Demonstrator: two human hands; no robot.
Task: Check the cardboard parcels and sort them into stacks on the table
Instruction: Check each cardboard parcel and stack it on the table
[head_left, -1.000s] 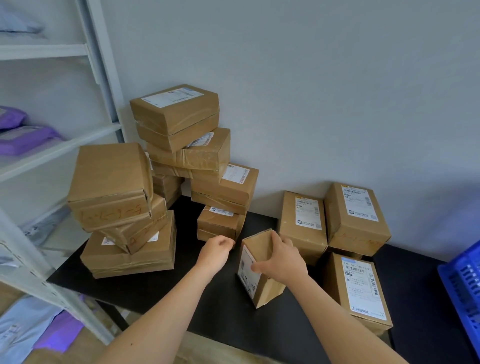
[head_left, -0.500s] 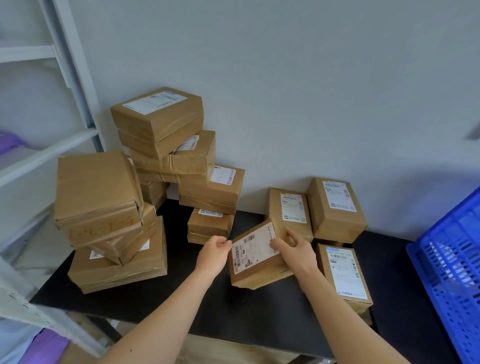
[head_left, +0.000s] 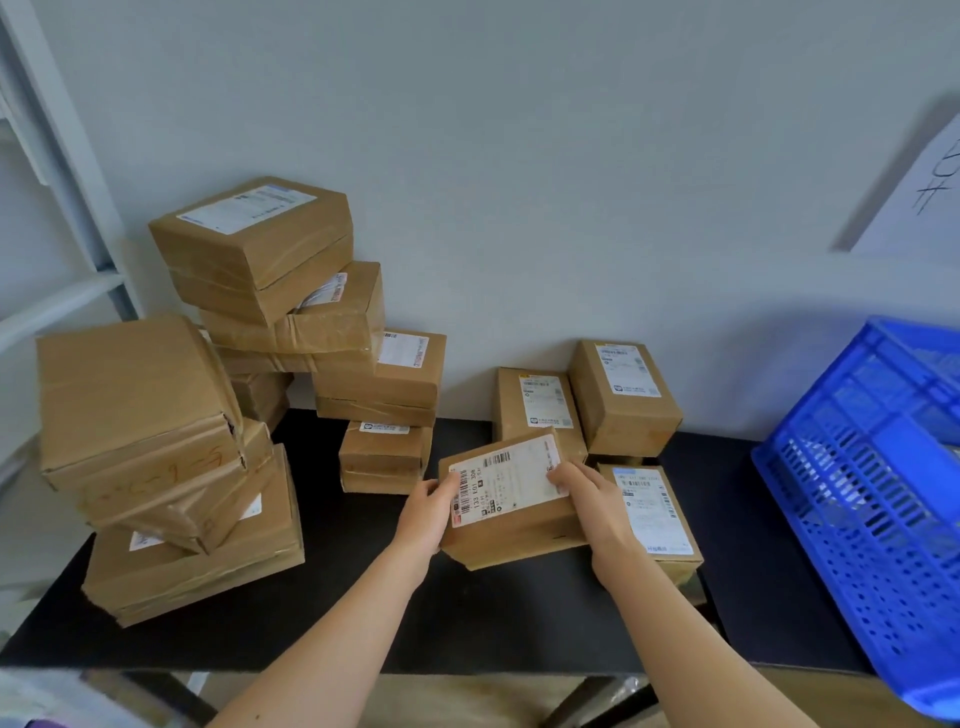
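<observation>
Cardboard parcel (head_left: 511, 525), brown and taped, white barcode label (head_left: 504, 480) facing up, is gripped at its ends by the left hand (head_left: 427, 512) and right hand (head_left: 592, 506) above the black table (head_left: 467, 613).

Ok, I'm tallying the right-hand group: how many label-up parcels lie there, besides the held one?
3: the left parcel and the right parcel against the wall, the near parcel right of the held parcel. Others may hide underneath.

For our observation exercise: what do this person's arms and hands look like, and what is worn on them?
The left hand and right hand are bare: no gloves, and no ring, watch or bracelet shows. The left arm and right arm are bare too, no sleeve in view.
</observation>
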